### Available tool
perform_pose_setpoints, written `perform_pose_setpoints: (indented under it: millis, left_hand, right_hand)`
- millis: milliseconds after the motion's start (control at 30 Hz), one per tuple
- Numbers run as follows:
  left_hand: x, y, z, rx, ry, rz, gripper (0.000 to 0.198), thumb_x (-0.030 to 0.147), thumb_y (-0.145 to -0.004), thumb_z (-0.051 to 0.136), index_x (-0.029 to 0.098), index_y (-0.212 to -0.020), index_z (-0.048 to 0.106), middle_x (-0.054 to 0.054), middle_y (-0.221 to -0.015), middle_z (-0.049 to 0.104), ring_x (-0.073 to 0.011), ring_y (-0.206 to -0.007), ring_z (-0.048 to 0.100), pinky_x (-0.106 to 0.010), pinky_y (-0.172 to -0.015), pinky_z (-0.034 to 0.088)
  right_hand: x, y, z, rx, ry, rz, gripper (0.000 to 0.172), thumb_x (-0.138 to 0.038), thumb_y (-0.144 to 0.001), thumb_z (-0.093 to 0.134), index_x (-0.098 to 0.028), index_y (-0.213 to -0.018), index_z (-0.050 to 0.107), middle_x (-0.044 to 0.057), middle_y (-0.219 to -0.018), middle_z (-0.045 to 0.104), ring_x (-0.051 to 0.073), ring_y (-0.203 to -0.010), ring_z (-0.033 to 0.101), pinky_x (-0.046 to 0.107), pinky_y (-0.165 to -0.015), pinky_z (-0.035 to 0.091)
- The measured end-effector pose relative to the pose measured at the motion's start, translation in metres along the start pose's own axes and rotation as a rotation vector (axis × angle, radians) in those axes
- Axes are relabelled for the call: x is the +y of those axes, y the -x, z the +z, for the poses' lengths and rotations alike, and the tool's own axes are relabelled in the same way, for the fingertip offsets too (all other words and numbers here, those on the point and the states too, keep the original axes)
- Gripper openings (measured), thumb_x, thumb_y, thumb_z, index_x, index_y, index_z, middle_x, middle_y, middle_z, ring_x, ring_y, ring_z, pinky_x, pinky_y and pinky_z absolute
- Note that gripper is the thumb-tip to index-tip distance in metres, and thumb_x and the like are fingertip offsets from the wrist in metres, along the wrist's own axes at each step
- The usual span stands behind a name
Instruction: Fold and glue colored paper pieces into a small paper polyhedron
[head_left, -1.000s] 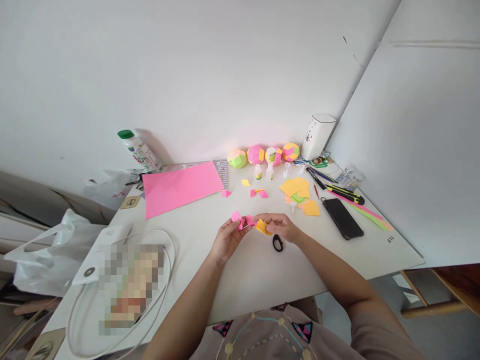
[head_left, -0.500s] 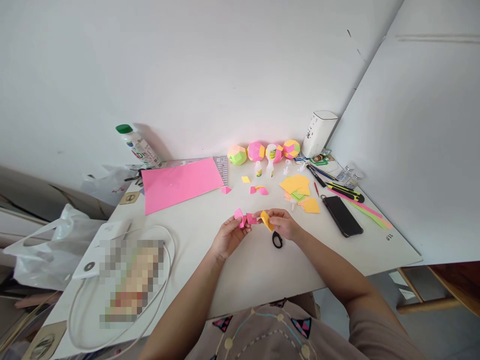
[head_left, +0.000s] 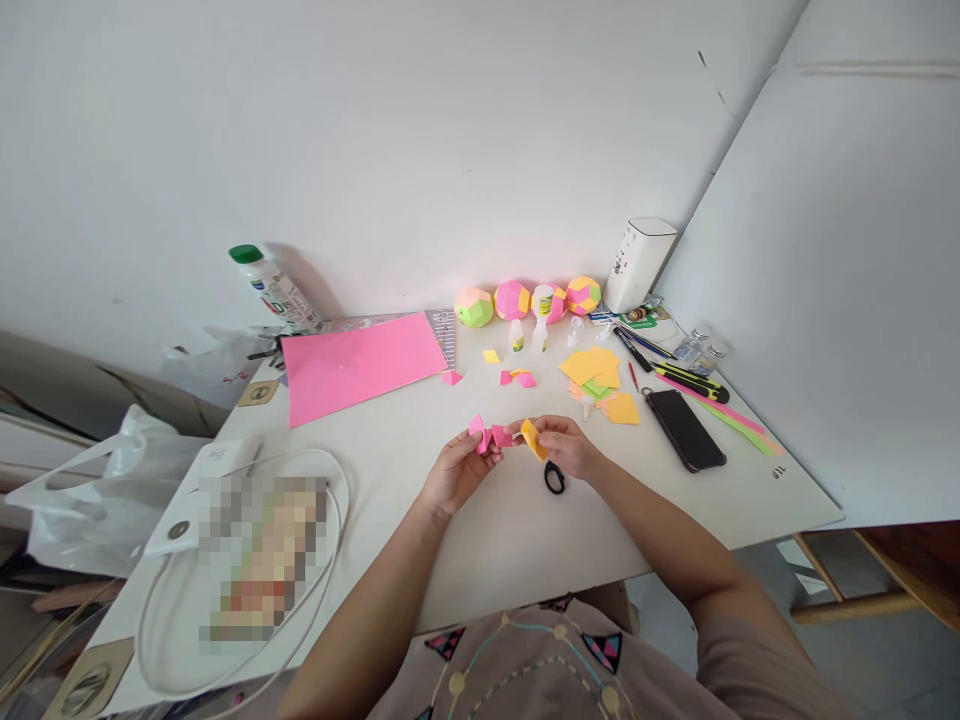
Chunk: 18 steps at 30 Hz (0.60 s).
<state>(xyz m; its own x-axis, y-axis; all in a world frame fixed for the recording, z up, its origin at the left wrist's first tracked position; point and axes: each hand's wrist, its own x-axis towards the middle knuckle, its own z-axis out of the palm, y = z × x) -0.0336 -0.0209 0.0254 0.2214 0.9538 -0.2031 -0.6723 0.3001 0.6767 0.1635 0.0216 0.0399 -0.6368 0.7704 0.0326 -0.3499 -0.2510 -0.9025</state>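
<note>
Over the front middle of the white table, my left hand (head_left: 454, 472) is closed on a folded pink paper piece (head_left: 480, 432), pinched between thumb and fingers. A second pink part (head_left: 501, 437) sits at its fingertips, close to the other hand; whether the two pink parts are joined I cannot tell. My right hand (head_left: 571, 447) pinches a folded yellow-orange paper piece (head_left: 533, 440), and its fingertips come near the pink part. Just below that hand lies a pair of scissors, of which a black handle loop (head_left: 554, 478) shows.
Pink paper (head_left: 364, 367) lies left, beside a ruler (head_left: 444, 338). Several faceted paper balls (head_left: 512, 300) line the wall behind a glue bottle (head_left: 516, 337). Yellow paper squares (head_left: 592, 367), a black phone (head_left: 685, 428) and cutters (head_left: 694, 383) lie right. A white cable (head_left: 341, 520) loops left.
Both hands keep almost the same place and grip on the paper pieces. The camera view has shifted very slightly.
</note>
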Motion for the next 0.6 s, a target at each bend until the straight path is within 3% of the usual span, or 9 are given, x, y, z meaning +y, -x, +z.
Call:
perform_pose_setpoints:
  millis: [600]
  left_hand:
    - [-0.0004, 0.0001, -0.0005, 0.002, 0.010, -0.002, 0.017, 0.028, -0.077, 0.068, 0.013, -0.071, 0.067, -0.004, -0.071, 0.061, -0.0127, -0.070, 0.056, -0.027, -0.068, 0.048]
  right_hand:
    - [-0.0011, -0.0001, 0.0022, 0.000, 0.021, -0.024, 0.013, -0.030, -0.073, 0.071, -0.018, -0.072, 0.067, 0.009, -0.104, 0.071, 0.025, -0.106, 0.061, 0.046, -0.099, 0.039]
